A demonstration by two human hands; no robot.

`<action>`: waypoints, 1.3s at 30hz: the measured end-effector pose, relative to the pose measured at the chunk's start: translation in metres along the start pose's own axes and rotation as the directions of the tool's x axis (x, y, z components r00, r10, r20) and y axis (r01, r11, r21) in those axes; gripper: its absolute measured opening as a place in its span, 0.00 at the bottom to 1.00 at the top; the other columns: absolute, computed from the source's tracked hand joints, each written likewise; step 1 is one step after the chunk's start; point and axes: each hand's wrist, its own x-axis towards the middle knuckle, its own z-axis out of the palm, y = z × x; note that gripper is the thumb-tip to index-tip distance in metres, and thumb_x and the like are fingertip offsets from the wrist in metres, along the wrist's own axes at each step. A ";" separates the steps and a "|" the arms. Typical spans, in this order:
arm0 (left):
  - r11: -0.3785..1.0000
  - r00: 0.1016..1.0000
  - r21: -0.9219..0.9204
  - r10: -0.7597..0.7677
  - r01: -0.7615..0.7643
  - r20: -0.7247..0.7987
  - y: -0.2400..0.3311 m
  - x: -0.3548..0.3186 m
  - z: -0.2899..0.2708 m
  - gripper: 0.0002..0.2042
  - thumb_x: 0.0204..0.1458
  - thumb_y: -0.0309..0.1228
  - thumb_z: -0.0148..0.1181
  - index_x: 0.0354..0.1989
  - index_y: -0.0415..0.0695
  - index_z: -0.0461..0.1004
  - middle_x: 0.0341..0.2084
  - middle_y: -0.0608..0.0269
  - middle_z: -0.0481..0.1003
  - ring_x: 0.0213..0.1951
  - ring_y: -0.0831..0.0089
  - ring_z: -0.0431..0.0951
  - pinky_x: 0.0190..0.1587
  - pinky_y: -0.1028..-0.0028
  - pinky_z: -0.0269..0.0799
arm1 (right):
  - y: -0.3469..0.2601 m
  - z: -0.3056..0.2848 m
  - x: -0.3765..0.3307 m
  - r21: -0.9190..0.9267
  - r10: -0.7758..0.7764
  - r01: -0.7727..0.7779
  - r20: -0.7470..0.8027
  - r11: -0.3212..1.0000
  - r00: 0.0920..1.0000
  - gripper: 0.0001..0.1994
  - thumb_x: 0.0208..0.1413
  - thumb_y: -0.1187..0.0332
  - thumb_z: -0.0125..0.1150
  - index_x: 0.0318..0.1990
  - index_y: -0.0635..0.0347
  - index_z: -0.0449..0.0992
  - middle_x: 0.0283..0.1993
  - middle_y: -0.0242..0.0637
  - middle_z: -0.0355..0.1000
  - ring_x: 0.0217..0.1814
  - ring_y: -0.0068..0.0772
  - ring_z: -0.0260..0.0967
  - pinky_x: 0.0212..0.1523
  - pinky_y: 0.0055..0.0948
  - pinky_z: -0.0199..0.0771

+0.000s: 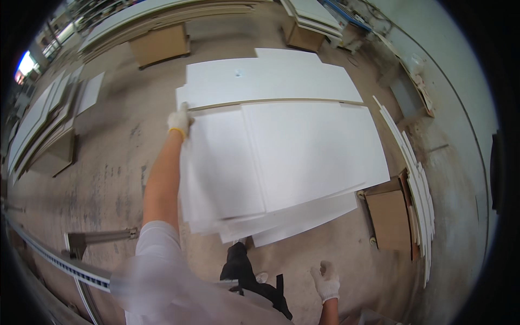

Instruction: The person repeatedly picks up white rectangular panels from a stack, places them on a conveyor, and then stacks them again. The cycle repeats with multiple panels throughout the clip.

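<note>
Directly at left fingers (184, 106), hold unclear, white panel (221, 162), beyond half-curled, empty right fingers (316, 274)

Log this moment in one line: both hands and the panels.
white-gloved left hand: at left edge of stacked flat white rectangular panels | panel edges: misaligned | white-gloved right hand: apart from panels, nothing visibly held

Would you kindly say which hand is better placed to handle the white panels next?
Probably the left hand: it's at the left edge of the white panels, while the right hand is apart from them.
</note>
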 end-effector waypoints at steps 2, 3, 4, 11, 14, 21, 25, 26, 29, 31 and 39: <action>0.954 0.986 -0.249 -0.164 0.165 0.023 -0.009 0.020 0.002 0.28 0.67 0.54 0.55 0.40 0.35 0.84 0.27 0.55 0.86 0.24 0.67 0.80 0.29 0.60 0.75 | -0.011 0.005 0.022 -0.116 0.048 -0.039 0.071 0.992 0.996 0.30 0.59 0.51 0.72 0.62 0.60 0.76 0.58 0.54 0.79 0.61 0.55 0.79 0.60 0.47 0.79; 0.939 0.990 -0.315 -0.136 0.139 0.030 -0.010 0.029 0.003 0.28 0.67 0.53 0.55 0.39 0.35 0.84 0.26 0.56 0.86 0.23 0.67 0.79 0.27 0.61 0.73 | -0.019 0.009 0.034 -0.117 -0.023 0.035 0.098 0.992 0.995 0.30 0.59 0.49 0.71 0.62 0.60 0.76 0.58 0.54 0.79 0.61 0.56 0.79 0.60 0.48 0.79; 0.925 0.991 -0.354 -0.129 0.137 0.046 -0.013 0.033 -0.001 0.27 0.68 0.52 0.55 0.38 0.35 0.83 0.25 0.56 0.85 0.22 0.68 0.78 0.25 0.62 0.72 | -0.028 0.013 0.044 -0.138 -0.047 0.067 0.138 0.988 0.989 0.30 0.59 0.48 0.70 0.61 0.59 0.76 0.57 0.53 0.79 0.60 0.57 0.79 0.59 0.48 0.79; 0.756 0.948 -0.587 -0.138 0.288 0.287 -0.031 -0.059 0.016 0.20 0.71 0.42 0.59 0.38 0.34 0.80 0.25 0.56 0.80 0.23 0.65 0.78 0.32 0.69 0.77 | -0.105 0.030 0.069 -0.075 -0.435 0.472 0.283 0.878 0.855 0.29 0.61 0.44 0.67 0.58 0.60 0.79 0.56 0.48 0.81 0.58 0.55 0.80 0.60 0.47 0.79; 0.832 0.862 -0.462 -0.039 0.308 0.505 -0.036 -0.167 0.046 0.20 0.70 0.41 0.61 0.38 0.31 0.81 0.27 0.52 0.82 0.24 0.65 0.79 0.34 0.67 0.78 | -0.126 0.037 0.070 0.161 -0.327 0.290 0.321 0.944 0.889 0.29 0.62 0.42 0.65 0.57 0.60 0.79 0.55 0.48 0.81 0.57 0.53 0.80 0.60 0.43 0.78; 0.918 0.785 -0.213 -0.148 0.336 0.601 -0.004 -0.432 0.108 0.21 0.65 0.47 0.67 0.37 0.36 0.86 0.31 0.61 0.84 0.32 0.76 0.79 0.38 0.70 0.76 | -0.130 0.070 0.106 0.713 -0.100 -0.389 0.538 0.584 0.837 0.29 0.70 0.47 0.60 0.59 0.69 0.77 0.52 0.44 0.79 0.51 0.37 0.78 0.55 0.36 0.77; 0.964 0.499 0.162 -0.250 0.213 0.830 0.020 -0.482 0.101 0.22 0.62 0.47 0.65 0.32 0.36 0.83 0.28 0.54 0.85 0.31 0.66 0.84 0.35 0.66 0.78 | -0.093 0.065 0.106 0.932 -0.302 -0.289 0.346 0.220 0.888 0.26 0.71 0.56 0.61 0.61 0.74 0.75 0.53 0.45 0.79 0.51 0.37 0.78 0.54 0.36 0.79; 0.889 0.560 -0.018 0.304 -0.458 0.771 0.027 -0.480 0.094 0.22 0.62 0.48 0.64 0.32 0.36 0.84 0.26 0.51 0.84 0.29 0.61 0.84 0.34 0.63 0.79 | -0.081 0.059 0.103 0.924 -0.229 -0.289 0.347 0.250 0.909 0.25 0.70 0.57 0.62 0.61 0.75 0.75 0.53 0.44 0.79 0.51 0.37 0.78 0.53 0.36 0.79; 0.961 0.823 0.256 -0.060 -0.106 0.565 0.058 -0.465 0.096 0.25 0.64 0.50 0.61 0.38 0.35 0.83 0.32 0.44 0.85 0.33 0.55 0.86 0.42 0.62 0.81 | -0.018 0.014 0.095 0.912 -0.052 -0.279 0.308 0.301 0.950 0.24 0.68 0.60 0.64 0.60 0.76 0.76 0.52 0.43 0.80 0.49 0.34 0.78 0.51 0.35 0.79; 0.831 0.940 0.458 0.208 -0.315 0.270 0.085 -0.456 0.115 0.28 0.65 0.56 0.56 0.41 0.38 0.84 0.29 0.49 0.85 0.36 0.55 0.86 0.40 0.63 0.80 | 0.032 -0.034 0.107 0.853 -0.085 -0.185 0.257 0.488 0.963 0.25 0.68 0.58 0.65 0.59 0.76 0.77 0.50 0.43 0.80 0.50 0.33 0.78 0.52 0.35 0.78; 0.920 0.840 0.304 0.047 -0.247 0.540 0.098 -0.553 0.251 0.36 0.60 0.65 0.58 0.46 0.38 0.86 0.33 0.43 0.85 0.41 0.52 0.87 0.44 0.59 0.82 | 0.180 -0.132 0.097 0.273 0.169 -0.147 -0.057 0.951 0.984 0.38 0.69 0.41 0.56 0.57 0.80 0.78 0.57 0.62 0.80 0.60 0.56 0.78 0.63 0.45 0.73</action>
